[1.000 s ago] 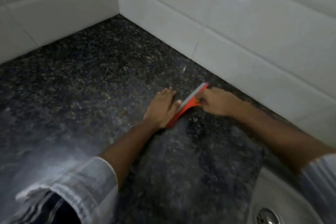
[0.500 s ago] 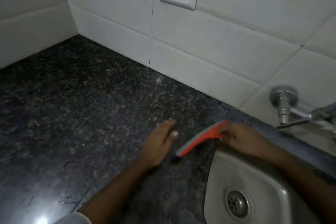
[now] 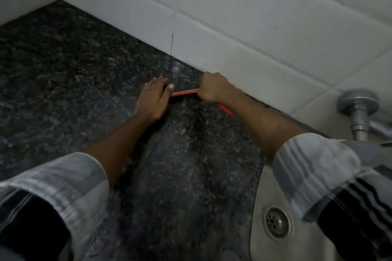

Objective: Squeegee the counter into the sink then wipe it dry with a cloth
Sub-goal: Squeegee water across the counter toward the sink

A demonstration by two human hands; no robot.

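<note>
The right hand (image 3: pixel 213 87) is gripping the thin orange plastic squeegee (image 3: pixel 184 92), its fingers curled tight round the middle of the tool, so that one orange end is showing to the left of the fist and another short orange piece is sticking out below the wrist. The squeegee is lying low across the dark speckled granite counter (image 3: pixel 84 82), close to the foot of the white tiled wall (image 3: pixel 244 34); whether its edge is actually touching the stone is hard to tell in the dim light. The left hand (image 3: pixel 153 99) is resting flat on the counter with its fingers straight and relaxed, holding nothing, and its thumb tip is lying right at the left end of the squeegee, touching it or just beside it. Both forearms are reaching forward from rolled-up pale grey striped sleeves (image 3: pixel 63 184), with darker striped cloth showing beneath them. The right forearm is crossing above the rim of the pale rounded sink (image 3: pixel 257 214), which is sitting at the lower right of the counter, well apart from the squeegee. A round metal drain (image 3: pixel 275 222) with small holes is showing in the sink's floor. Above the sink, a chrome tap fitting (image 3: pixel 358 110) is sticking out of the tiled wall at the right edge. The counter is running back to a corner where two tiled walls are meeting at the upper left.
</note>
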